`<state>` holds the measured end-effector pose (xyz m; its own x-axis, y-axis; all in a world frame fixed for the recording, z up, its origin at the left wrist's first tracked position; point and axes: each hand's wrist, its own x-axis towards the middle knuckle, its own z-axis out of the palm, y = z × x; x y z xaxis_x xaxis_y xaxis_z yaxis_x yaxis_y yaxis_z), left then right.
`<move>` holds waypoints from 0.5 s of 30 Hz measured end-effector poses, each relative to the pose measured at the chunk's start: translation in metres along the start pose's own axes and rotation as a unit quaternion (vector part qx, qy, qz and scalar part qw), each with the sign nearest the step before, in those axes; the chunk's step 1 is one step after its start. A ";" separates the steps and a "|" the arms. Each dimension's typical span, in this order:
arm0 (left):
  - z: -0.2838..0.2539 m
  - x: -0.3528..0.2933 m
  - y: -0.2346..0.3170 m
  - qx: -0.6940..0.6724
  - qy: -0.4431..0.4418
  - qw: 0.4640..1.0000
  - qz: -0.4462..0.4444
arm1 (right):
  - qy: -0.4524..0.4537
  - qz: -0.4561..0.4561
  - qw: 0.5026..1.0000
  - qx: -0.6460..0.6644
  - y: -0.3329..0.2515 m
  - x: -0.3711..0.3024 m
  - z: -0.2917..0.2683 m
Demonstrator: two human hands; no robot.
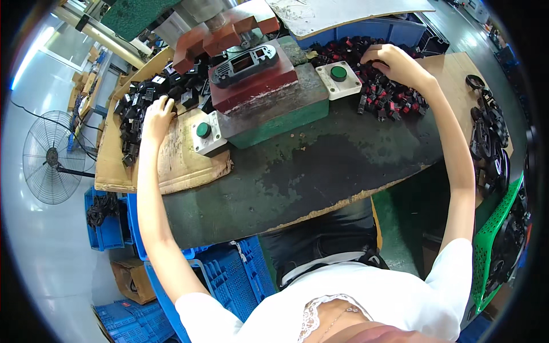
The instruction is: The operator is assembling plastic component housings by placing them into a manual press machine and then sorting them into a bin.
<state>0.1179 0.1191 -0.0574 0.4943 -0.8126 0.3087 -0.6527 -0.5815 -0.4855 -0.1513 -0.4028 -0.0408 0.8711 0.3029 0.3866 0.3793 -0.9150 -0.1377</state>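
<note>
My left hand (158,119) is at the near edge of a pile of small black plastic parts (136,108), its fingers bent together; whatever they hold is hidden. Across the bench my right hand (396,64) dips into a heap of small black and red parts (389,94), fingers curled down, and I cannot make out anything in them. Between the hands a long dark grey plastic housing with cut-outs (245,66) lies on a dark red fixture block (254,88). Reddish press jaws (220,39) hang just above and behind it. Neither hand touches the housing.
Green push buttons on pale boxes flank the fixture: the left button (203,130) and right button (338,74). Cardboard (191,166) lies under the left pile. Black ring-shaped parts (486,134) lie at the far right, near a green basket (485,257). A fan (52,157) stands left.
</note>
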 end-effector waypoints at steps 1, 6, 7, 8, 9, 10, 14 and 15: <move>-0.001 -0.002 -0.003 0.039 0.025 0.995 0.084 | -0.034 0.024 0.999 0.002 0.003 0.004 0.002; -0.001 -0.010 -0.007 0.125 -0.110 0.977 0.134 | -0.086 0.049 0.995 -0.003 0.004 0.010 0.005; 0.000 -0.011 -0.008 0.125 -0.110 0.977 0.132 | -0.095 0.055 0.994 -0.002 0.005 0.012 0.006; 0.002 -0.012 -0.010 0.144 -0.118 0.974 0.131 | -0.104 0.061 0.993 -0.001 0.005 0.014 0.005; 0.004 -0.012 -0.011 0.164 -0.127 0.970 0.130 | -0.104 0.060 0.993 -0.003 0.004 0.015 0.004; 0.005 -0.011 -0.011 0.164 -0.126 0.970 0.128 | -0.119 0.069 0.990 -0.008 0.001 0.017 0.004; 0.007 -0.003 -0.006 0.133 -0.202 0.966 0.095 | -0.103 0.066 0.993 0.002 0.003 0.012 0.007; 0.006 0.000 -0.005 0.138 -0.206 0.964 0.096 | -0.104 0.066 0.992 0.000 0.004 0.011 0.007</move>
<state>0.1244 0.1221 -0.0598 0.6026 -0.7870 -0.1324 -0.6057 -0.3430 -0.7180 -0.1376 -0.4016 -0.0430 0.9588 0.2280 0.1694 0.2570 -0.9504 -0.1754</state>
